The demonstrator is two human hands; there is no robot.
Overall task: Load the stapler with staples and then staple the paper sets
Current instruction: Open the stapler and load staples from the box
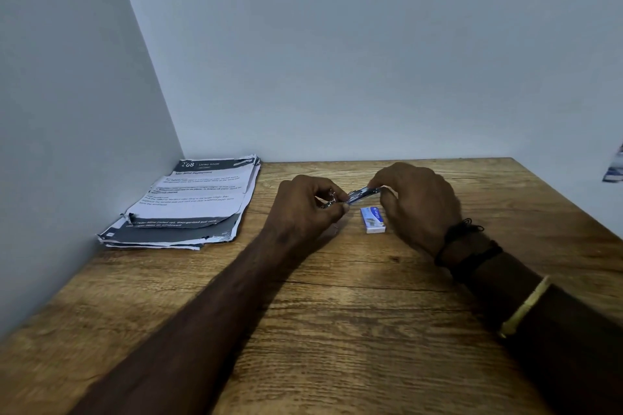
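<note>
A small metal stapler (362,195) is held just above the wooden table (337,313), between both hands. My left hand (306,209) grips its left end, where a metal part with a spring sticks out by my fingers. My right hand (416,202) pinches its right end from above. Whether staples are in it is hidden. A small blue and white staple box (372,220) lies flat on the table right below the stapler, between my hands. A stack of printed paper sets (192,205) lies at the table's back left corner.
Grey walls close the table on the left and at the back. The paper stack touches the left wall. The table's right edge runs diagonally at the right. A blurred blue and white object (614,165) shows at the far right edge.
</note>
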